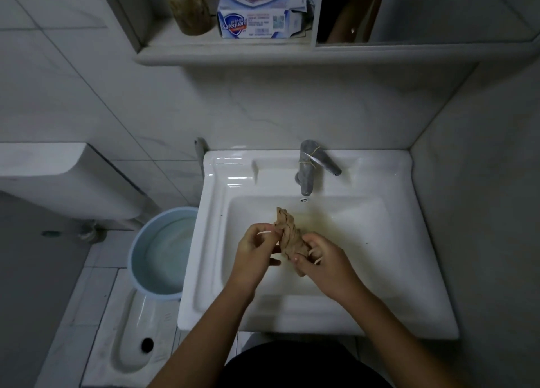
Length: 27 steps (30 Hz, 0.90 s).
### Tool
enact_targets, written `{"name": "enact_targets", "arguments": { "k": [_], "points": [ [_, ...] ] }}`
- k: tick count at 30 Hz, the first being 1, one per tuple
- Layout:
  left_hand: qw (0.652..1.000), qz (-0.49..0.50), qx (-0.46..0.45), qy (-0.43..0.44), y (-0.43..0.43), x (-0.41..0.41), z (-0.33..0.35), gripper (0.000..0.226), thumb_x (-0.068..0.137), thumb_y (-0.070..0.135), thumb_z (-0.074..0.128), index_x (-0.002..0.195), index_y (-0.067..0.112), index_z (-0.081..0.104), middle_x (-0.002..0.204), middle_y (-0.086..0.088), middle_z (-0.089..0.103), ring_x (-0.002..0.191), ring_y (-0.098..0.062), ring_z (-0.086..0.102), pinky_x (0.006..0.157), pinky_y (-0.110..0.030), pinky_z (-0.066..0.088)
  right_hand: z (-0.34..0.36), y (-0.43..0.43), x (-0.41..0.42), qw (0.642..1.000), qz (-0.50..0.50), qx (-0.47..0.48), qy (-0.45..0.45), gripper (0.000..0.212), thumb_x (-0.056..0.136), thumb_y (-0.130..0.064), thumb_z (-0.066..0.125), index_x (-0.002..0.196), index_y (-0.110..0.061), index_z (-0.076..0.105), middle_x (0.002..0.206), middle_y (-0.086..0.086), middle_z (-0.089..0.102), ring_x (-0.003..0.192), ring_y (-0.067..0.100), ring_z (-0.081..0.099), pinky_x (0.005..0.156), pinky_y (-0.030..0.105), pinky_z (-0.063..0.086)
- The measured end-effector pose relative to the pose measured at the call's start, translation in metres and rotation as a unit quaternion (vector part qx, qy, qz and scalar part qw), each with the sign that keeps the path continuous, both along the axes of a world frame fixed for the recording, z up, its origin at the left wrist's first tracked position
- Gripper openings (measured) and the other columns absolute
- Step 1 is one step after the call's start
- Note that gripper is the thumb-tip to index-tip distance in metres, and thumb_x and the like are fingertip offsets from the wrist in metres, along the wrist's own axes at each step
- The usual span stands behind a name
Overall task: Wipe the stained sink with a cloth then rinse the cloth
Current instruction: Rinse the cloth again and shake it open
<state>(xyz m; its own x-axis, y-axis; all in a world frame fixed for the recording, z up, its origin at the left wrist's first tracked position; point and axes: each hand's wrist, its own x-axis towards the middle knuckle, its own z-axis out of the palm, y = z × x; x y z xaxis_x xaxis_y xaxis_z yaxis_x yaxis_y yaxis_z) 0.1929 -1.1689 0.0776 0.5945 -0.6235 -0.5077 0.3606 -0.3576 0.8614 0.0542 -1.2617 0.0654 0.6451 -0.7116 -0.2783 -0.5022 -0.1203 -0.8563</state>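
A white rectangular sink [409, 241] fills the middle of the view, with a yellowish stain on the basin floor just right of centre. Over the basin I hold a crumpled brown cloth [287, 232] between both hands. My left hand [257, 250] pinches its left edge; my right hand [324, 259] grips its lower right end. The cloth's top corner sticks up toward the chrome tap [306, 168], which stands at the back of the sink with its lever turned right. No water stream is visible from the spout.
A blue basin of water [163, 250] stands on the floor left of the sink, beside a squat toilet [131, 344] and a white cistern [67, 180]. A shelf [233, 53] above holds a soap box [257, 16] and a jar [191, 7].
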Motion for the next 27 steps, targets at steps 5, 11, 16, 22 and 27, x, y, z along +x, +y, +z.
{"name": "enact_targets", "arguments": {
  "k": [5, 11, 16, 22, 27],
  "points": [
    [0.995, 0.019, -0.011, -0.097, 0.004, -0.012, 0.016, 0.025, 0.093, 0.028, 0.072, 0.089, 0.004, 0.065, 0.093, -0.010, 0.073, 0.084, -0.023, 0.076, 0.061, -0.028, 0.057, 0.011, -0.005, -0.011, 0.999, 0.030, 0.008, -0.017, 0.020, 0.084, -0.025, 0.076, 0.098, -0.030, 0.064, 0.080, -0.009, 0.069, 0.072, 0.008, 0.065, 0.069, 0.032, 0.055],
    [0.987, 0.057, -0.007, -0.150, 0.020, -0.020, 0.023, 0.017, 0.097, 0.015, 0.065, 0.091, -0.001, 0.064, 0.091, -0.014, 0.071, 0.080, -0.023, 0.073, 0.059, -0.026, 0.057, 0.006, 0.001, -0.016, 0.995, 0.071, 0.052, -0.044, 0.014, 0.085, -0.032, 0.074, 0.094, -0.039, 0.067, 0.091, -0.009, 0.073, 0.083, 0.006, 0.069, 0.074, 0.032, 0.059],
    [0.989, 0.129, -0.029, -0.069, 0.045, -0.022, 0.032, 0.020, 0.100, 0.018, 0.061, 0.097, -0.001, 0.062, 0.097, -0.017, 0.076, 0.090, -0.025, 0.076, 0.070, -0.035, 0.063, 0.000, -0.003, -0.017, 0.989, 0.061, 0.115, -0.072, 0.013, 0.088, -0.028, 0.069, 0.100, -0.022, 0.069, 0.096, 0.000, 0.074, 0.088, 0.015, 0.070, 0.073, 0.035, 0.058],
    [0.963, 0.224, -0.143, 0.036, 0.066, -0.009, 0.050, 0.005, 0.100, 0.007, 0.054, 0.097, 0.008, 0.058, 0.094, -0.018, 0.068, 0.084, -0.030, 0.069, 0.077, -0.041, 0.063, 0.002, -0.017, -0.018, 0.967, -0.072, 0.222, -0.097, 0.006, 0.095, -0.010, 0.062, 0.095, -0.006, 0.065, 0.086, 0.015, 0.072, 0.073, 0.028, 0.070, 0.055, 0.035, 0.052],
    [0.948, 0.199, -0.203, 0.143, 0.056, -0.014, 0.060, 0.015, 0.096, 0.013, 0.045, 0.094, 0.005, 0.058, 0.095, -0.019, 0.064, 0.081, -0.030, 0.065, 0.078, -0.044, 0.058, 0.006, -0.016, -0.016, 0.982, 0.014, 0.186, -0.039, 0.014, 0.084, -0.002, 0.068, 0.091, -0.010, 0.059, 0.085, 0.008, 0.065, 0.083, 0.022, 0.062, 0.074, 0.031, 0.048]
  ]
}}
